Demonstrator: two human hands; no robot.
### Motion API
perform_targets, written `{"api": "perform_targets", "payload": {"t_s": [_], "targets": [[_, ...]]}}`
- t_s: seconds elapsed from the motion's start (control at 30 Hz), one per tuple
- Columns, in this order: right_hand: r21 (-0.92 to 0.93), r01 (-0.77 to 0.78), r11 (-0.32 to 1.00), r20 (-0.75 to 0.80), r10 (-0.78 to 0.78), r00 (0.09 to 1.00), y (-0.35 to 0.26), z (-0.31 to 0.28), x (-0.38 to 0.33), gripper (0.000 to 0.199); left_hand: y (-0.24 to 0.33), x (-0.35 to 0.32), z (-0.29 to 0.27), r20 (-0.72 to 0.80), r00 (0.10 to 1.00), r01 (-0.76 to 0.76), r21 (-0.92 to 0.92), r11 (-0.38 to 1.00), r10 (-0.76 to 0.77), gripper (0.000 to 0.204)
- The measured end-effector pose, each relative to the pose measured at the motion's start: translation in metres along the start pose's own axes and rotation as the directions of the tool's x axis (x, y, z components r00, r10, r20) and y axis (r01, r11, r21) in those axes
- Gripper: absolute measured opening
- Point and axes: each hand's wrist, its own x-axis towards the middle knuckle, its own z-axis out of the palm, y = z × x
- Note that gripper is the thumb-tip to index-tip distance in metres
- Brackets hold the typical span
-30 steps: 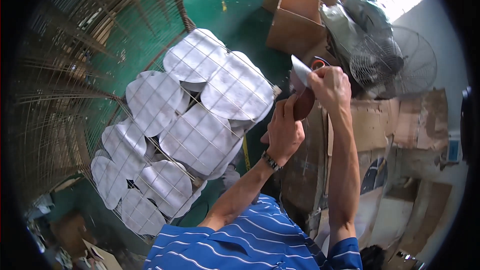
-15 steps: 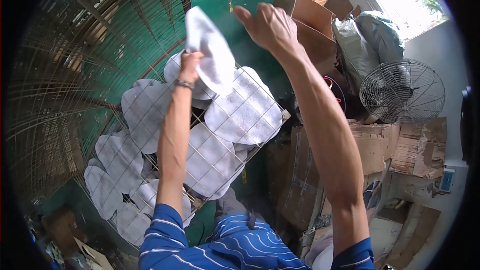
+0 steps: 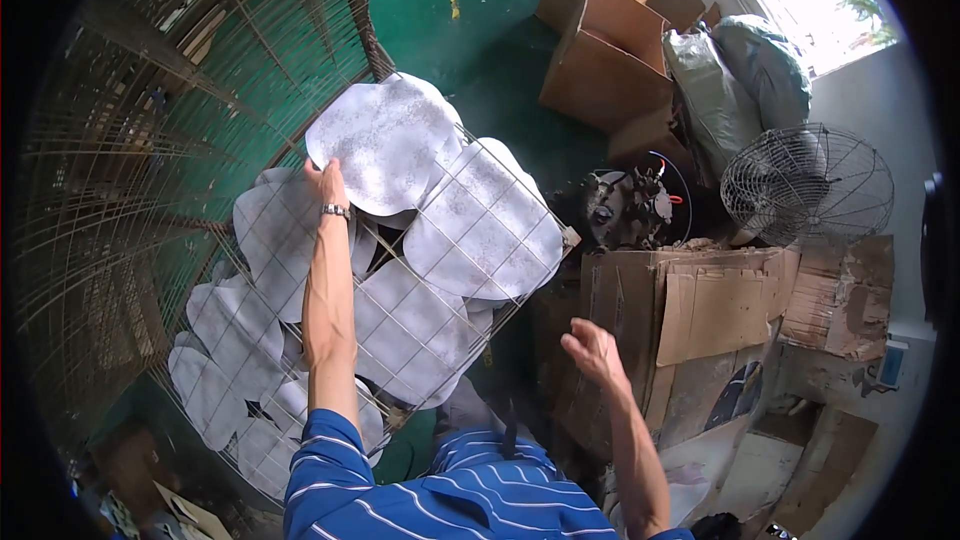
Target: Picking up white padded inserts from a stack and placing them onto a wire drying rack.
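Observation:
My left hand [image 3: 327, 183] is stretched out over a wire mesh cage [image 3: 520, 285] and grips the near edge of a pale grey fan blade [image 3: 385, 145], which lies flat on top of the pile. Several more fan blades [image 3: 480, 225] of the same lobed shape fill the cage under the mesh. A watch band sits on my left wrist. My right hand [image 3: 593, 348] hangs lower right, fingers loosely spread and holding nothing, in front of a flattened brown cardboard box [image 3: 700, 300].
Stacked wire fan guards [image 3: 150, 140] fill the left side. A round wire fan guard [image 3: 805, 185] leans at the right. Open cardboard boxes [image 3: 605, 50] and grey sacks [image 3: 740, 65] stand on the green floor [image 3: 450, 30]. A dark motor part [image 3: 625, 208] lies beside the cage.
My left hand has lowered the fan blade from mid-air onto the pile in the cage. My right hand has dropped from up high to the lower right, empty.

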Motion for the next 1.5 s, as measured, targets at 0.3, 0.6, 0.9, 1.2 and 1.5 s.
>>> {"api": "perform_targets", "payload": {"t_s": [0.3,0.6,0.9,1.2,1.5], "targets": [[0.119,-0.28,0.953,-0.121,0.294,0.948,0.078,0.069,-0.105,0.057,0.05,-0.082,-0.007,0.075,0.787,-0.58,0.427,0.694,0.612,0.066],[0.241,-0.272,0.932,-0.249,0.33,0.911,0.139,0.087,-0.179,0.051,0.131,-0.321,0.016,0.725,0.57,-0.575,0.014,0.818,0.388,0.054],[0.469,-0.144,0.871,-0.628,0.444,0.639,0.207,0.141,-0.276,0.038,0.179,-0.612,0.01,0.986,-0.079,-0.331,-0.164,0.929,0.146,0.052],[0.687,-0.2,0.699,-0.488,0.647,0.586,0.248,0.177,-0.351,0.046,0.161,-0.748,-0.044,0.889,-0.456,-0.312,-0.109,0.944,-0.049,0.048],[0.739,-0.293,0.606,-0.454,0.77,0.448,0.254,0.221,-0.38,0.04,0.145,-0.762,-0.081,0.874,-0.447,-0.374,0.008,0.927,-0.188,0.041]]}}
